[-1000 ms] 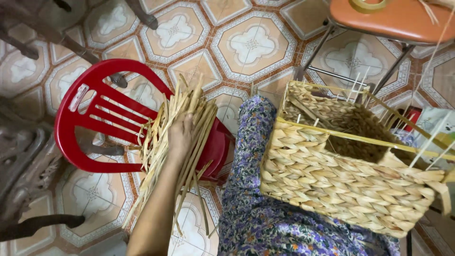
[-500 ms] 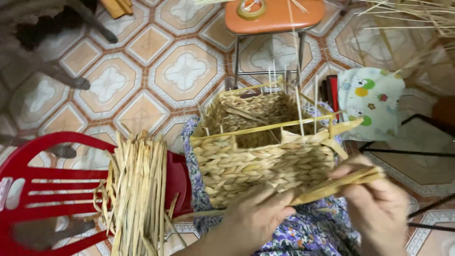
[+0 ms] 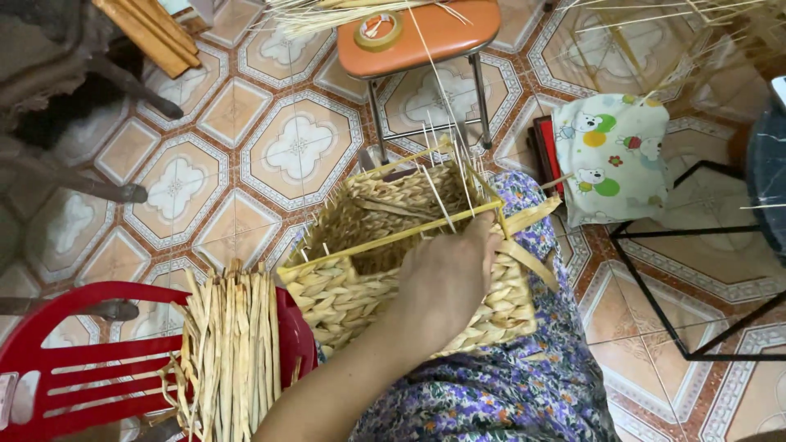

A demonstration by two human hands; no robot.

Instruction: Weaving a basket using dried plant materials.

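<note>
Lap: purple flowered cloth (image 3: 508, 393) under the basket, nearest the camera.
Basket: rectangular, half-woven, of tan plaited straw (image 3: 344, 303), resting on the lap with its open top facing up.
Left hand (image 3: 446, 278): laid on the basket's near right rim, back of the hand up, fingers curled over the edge; cannot tell whether clamped on a strand, since the fingertips are hidden.
Right hand: out of view.
Loose strip: flat, yellow, of straw (image 3: 532, 217), jutting from the basket's right corner just beyond the fingers.
Stakes: thin pale sticks (image 3: 446, 176), standing up from the basket's far rim.
Change: a second ago, left hand on the straw bundle; half a second ago, both hands stretching a strip along the basket's near side; now only the left hand, at the rim. Judged: fetching over, work back at the basket's top edge.
Bundle: dried flat straw strips (image 3: 233, 344), left of the basket, lying on a red slatted plastic chair (image 3: 90, 368).
Cloth: pale, printed with cartoon animals (image 3: 614, 155), right of the basket and beyond it.
Stool: orange-seated, metal-legged (image 3: 426, 33), beyond the basket, carrying a roll of tape (image 3: 378, 30).
</note>
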